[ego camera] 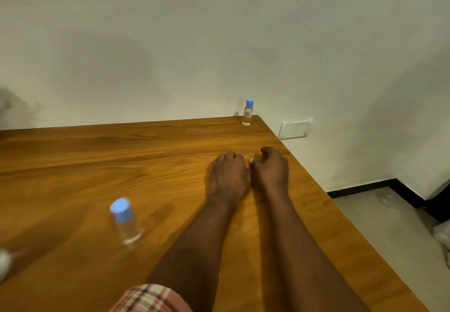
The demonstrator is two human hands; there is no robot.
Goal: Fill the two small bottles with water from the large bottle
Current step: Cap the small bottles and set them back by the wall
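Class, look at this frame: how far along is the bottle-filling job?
Nothing clearly done: the near small bottle and far small bottle stand capped, fill levels unclear. In hand: nothing; the left hand and right hand rest curled on the table. Left: seemingly both fills; the large bottle isn't clearly in view.

Curled left grip (228, 174), curled right grip (270, 168)
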